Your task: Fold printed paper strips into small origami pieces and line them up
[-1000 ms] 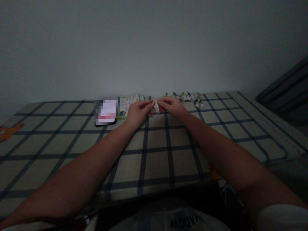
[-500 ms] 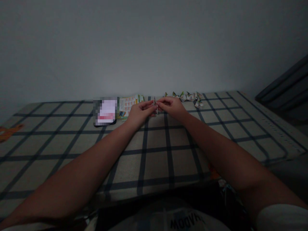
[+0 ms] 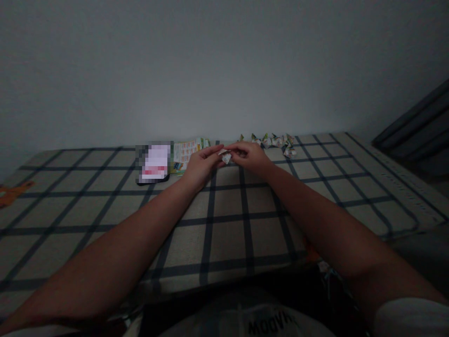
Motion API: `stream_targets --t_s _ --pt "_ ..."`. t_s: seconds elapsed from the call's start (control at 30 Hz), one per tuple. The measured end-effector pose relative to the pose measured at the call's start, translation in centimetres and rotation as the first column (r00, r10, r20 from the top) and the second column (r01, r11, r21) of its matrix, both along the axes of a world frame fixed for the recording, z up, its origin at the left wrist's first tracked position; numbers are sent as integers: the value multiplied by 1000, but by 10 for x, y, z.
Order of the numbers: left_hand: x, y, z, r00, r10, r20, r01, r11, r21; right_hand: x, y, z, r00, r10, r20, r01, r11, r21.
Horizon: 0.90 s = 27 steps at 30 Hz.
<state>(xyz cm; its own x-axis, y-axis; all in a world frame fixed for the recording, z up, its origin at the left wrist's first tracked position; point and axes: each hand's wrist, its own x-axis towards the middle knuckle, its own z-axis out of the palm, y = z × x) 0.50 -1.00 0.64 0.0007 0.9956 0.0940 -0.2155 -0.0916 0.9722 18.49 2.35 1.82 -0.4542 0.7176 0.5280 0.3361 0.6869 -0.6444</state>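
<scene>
Between my two hands is a small piece of folded printed paper (image 3: 226, 157), whitish with a fine coloured pattern. My left hand (image 3: 202, 163) pinches its left side with thumb and fingers. From the other side, my right hand (image 3: 250, 157) grips it with bent fingers, which hide part of the fold. Both hands are raised near the far side of the cloth-covered table (image 3: 228, 234). Just beyond my right hand lie several folded paper pieces (image 3: 277, 140) in white and green print. Close to my left hand is a stack of printed sheets (image 3: 182, 154).
A phone (image 3: 154, 161) with a blurred, lit screen lies left of the sheets. The checked cloth reaches back to a plain wall (image 3: 224, 70). An orange shape (image 3: 16, 193) is at the far left, and dark draped fabric (image 3: 417, 126) hangs at the right.
The folded paper has turned in my fingers: first its face showed, then its thin edge, and now a broader, tilted side. Both hands have stayed in nearly the same place.
</scene>
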Motion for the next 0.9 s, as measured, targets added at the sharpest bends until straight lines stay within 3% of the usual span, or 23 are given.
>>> stream_targets --t_s 0.23,0.37,0.47,0.57,0.7,0.83,0.9 --pt "-4 1 2 996 -73 50 74 997 -1 4 0 3 994 43 96 -59 983 172" --pt "-3 3 -3 996 -90 8 89 994 55 4 -2 3 996 35 82 -49 984 169" --pt "-4 6 -6 993 -92 -73 101 987 128 1 -2 1 1000 12 -19 -11 997 71" --pt "-7 11 -9 971 3 -240 58 966 250 -2 2 -4 988 -34 -150 19 994 -104" --pt "-9 16 -11 924 109 -367 34 931 363 -3 5 -7 986 -3 -167 -30 980 -195" --pt "-11 13 -9 910 150 -386 -16 944 330 -2 5 -6 965 -3 -261 -75 954 -290" --pt "-11 9 -7 886 101 -453 15 970 244 -3 5 -5 943 -29 -333 -90 937 -339"
